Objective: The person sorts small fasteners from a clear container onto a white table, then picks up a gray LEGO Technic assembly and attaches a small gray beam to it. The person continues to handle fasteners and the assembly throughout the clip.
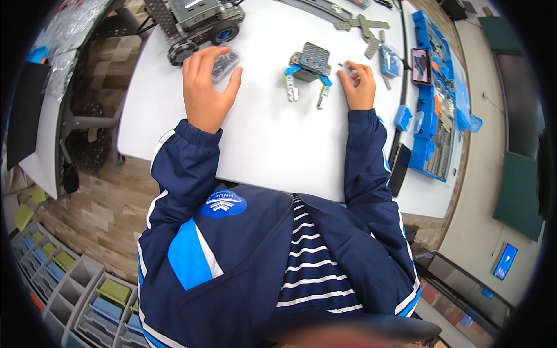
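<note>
My left hand (204, 90) is raised at the left of the white table, thumb and fingers spread, nothing visible in it. Just behind its fingers is a clear plastic box (225, 66) of small grey parts, partly covered by the hand. Across the table, my right hand (361, 87) has its fingers curved and the thumb apart from them. A tiny grey piece lies by its fingertips, too small to name. Between my hands stands a small robot claw assembly (313, 61), with a grey perforated plate on top and two blue-and-grey jaws spread toward me. Neither hand touches it.
A wheeled metal robot chassis (200, 26) stands at the far left of the table (267, 145). Grey metal bars (365, 35) lie at the back right. Right of them are a bag of blue parts (389, 61), a phone (420, 66) and a blue parts case (426, 136).
</note>
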Demonstrator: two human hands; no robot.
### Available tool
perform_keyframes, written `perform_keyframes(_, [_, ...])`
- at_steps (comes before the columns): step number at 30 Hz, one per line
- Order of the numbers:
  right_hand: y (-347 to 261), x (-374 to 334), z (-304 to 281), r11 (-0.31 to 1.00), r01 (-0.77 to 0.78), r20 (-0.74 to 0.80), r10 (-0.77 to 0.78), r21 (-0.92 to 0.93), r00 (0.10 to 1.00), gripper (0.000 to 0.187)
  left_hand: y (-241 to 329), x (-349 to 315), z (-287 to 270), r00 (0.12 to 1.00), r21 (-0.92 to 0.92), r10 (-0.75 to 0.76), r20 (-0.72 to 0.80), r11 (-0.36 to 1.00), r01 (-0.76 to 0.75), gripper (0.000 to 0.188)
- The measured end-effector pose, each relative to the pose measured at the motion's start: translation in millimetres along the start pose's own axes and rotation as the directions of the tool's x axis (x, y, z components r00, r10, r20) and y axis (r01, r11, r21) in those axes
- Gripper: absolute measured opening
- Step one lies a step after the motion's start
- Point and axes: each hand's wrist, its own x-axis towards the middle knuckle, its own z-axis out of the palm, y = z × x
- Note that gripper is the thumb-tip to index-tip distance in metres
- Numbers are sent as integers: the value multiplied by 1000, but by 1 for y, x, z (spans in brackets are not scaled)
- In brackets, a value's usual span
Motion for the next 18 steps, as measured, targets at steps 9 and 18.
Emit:
perform_keyframes(9, [-60, 30, 0, 926, -236, 60, 229, 294, 972, 9, -40, -24, 6, 980, 61, -170, 99, 984, 165, 66])
perform_keyframes(18, [-219, -23, -44, 877, 409, 199, -461, 254, 865, 30, 29, -31, -51, 843, -583, -284, 457, 620, 525, 57])
